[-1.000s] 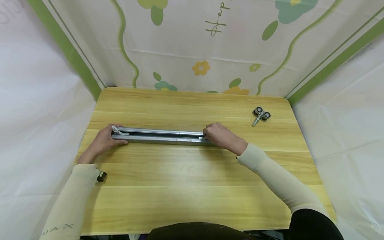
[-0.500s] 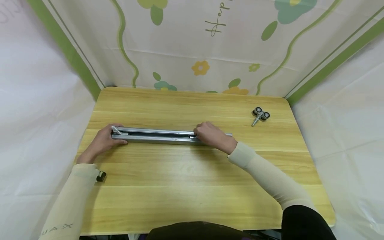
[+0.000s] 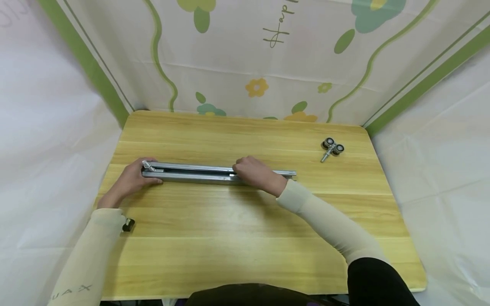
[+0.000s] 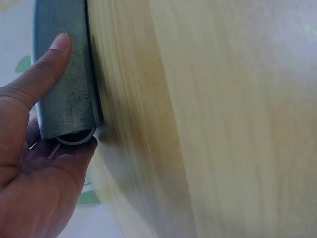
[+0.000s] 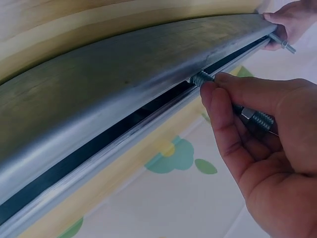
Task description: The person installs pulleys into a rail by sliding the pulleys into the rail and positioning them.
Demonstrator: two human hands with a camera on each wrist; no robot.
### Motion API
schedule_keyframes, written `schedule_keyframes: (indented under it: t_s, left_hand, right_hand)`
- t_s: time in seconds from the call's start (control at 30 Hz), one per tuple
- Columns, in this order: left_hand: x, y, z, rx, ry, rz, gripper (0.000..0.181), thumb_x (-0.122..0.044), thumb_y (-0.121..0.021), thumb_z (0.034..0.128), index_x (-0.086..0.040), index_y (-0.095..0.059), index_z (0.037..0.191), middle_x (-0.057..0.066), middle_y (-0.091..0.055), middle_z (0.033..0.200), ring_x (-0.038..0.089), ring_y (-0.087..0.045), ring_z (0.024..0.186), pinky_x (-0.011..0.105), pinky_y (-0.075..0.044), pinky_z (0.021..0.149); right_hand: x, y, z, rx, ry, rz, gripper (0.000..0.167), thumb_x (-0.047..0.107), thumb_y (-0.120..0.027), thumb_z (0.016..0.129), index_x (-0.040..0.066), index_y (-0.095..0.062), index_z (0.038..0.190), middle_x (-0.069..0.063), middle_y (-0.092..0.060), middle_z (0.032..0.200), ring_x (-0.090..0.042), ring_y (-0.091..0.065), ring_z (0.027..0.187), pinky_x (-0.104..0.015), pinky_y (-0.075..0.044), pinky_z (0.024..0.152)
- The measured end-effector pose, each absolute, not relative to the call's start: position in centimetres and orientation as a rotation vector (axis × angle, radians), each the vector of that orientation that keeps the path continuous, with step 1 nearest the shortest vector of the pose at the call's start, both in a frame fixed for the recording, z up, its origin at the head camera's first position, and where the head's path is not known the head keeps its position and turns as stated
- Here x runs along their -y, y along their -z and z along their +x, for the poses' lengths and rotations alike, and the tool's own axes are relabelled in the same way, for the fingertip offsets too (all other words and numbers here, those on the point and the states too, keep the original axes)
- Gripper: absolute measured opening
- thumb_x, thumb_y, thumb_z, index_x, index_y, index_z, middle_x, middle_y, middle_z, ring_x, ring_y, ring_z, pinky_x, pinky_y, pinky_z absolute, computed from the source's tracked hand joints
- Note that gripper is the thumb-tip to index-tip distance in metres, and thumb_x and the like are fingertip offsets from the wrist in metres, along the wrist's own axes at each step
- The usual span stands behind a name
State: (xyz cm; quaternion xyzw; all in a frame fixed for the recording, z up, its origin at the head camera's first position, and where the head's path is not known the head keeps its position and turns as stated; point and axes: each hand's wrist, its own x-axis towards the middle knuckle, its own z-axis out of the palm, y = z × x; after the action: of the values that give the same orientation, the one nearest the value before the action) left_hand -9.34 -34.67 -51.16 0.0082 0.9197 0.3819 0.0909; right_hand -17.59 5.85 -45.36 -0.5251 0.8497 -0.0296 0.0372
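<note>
A slotted metal track [image 3: 191, 176] lies across the table, its slot facing up. At its left end my left hand [image 3: 131, 180] grips it, with the thumb [image 4: 57, 49] along the side and the other fingers at the end. A bolt [image 3: 147, 165] sticks up from the slot there; a round rim [image 4: 77, 139] shows inside the track's end. Farther right along the track, my right hand [image 3: 255, 172] pinches a threaded bolt [image 5: 202, 79] between thumb and fingers. This bolt stands in the slot; whatever it joins inside is hidden.
A loose roller trolley [image 3: 331, 148] with several wheels and a bolt lies at the back right of the wooden table [image 3: 229, 242]. A printed curtain [image 3: 229, 55] hangs behind the table's far edge.
My right hand has slid left along the track with the bolt, uncovering the track's right end. My left hand has stayed at the left end.
</note>
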Motion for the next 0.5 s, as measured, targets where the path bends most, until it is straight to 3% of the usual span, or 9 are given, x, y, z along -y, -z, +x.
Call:
schedule_keyframes:
  t_s: [0.23, 0.5]
  left_hand:
    - [34.7, 51.3, -9.3, -2.742, -1.143, 0.026, 0.068, -0.018, -0.091, 0.086, 0.003, -0.057, 0.141, 0.033, -0.057, 0.137, 0.049, -0.056, 0.123, 0.068, -0.042, 0.106]
    - [34.7, 51.3, -9.4, -2.735, -1.152, 0.025, 0.07, -0.016, -0.092, 0.0842, 0.004, -0.056, 0.141, 0.035, -0.055, 0.138, 0.052, -0.054, 0.124, 0.071, -0.04, 0.108]
  right_hand:
    - [-4.8, 45.5, -17.8, -2.598, 0.131, -1.604, 0.029, -0.009, -0.057, 0.103, 0.006, -0.072, 0.082, -0.006, -0.067, 0.075, -0.007, -0.04, 0.063, -0.025, -0.037, 0.055]
    - [-3.8, 45.4, -17.7, -2.585, 0.155, -1.638, 0.026, -0.009, -0.059, 0.102, 0.004, -0.074, 0.086, -0.008, -0.071, 0.079, -0.01, -0.053, 0.065, -0.029, -0.048, 0.058]
